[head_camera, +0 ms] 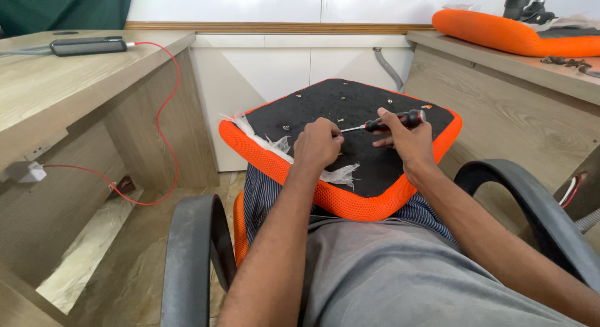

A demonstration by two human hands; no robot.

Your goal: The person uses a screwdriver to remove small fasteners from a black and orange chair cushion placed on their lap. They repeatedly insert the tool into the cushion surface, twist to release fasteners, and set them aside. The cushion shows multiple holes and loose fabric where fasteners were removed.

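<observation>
a: what does the right hand (pixel 409 139) have in its grip?
b: a screwdriver (pixel 392 122) with a red and black handle, clasped, its metal tip pointing toward the left hand (pixel 317 145).
a: and the left grip?
b: clenched just beside that tip, knuckles down on the black underside of an orange seat cushion (pixel 337 117) resting across the lap, torn white fabric (pixel 340 175) beneath it.

both bare forearms reach forward from the lap over the upturned seat cushion (pixel 350 114). the left hand (pixel 317 144) is curled into a loose fist, knuckles up, resting on the cushion's near half. the right hand (pixel 406 136), just beside it, grips a screwdriver (pixel 387 122) lying sideways, tip pointing toward the left hand.
</observation>
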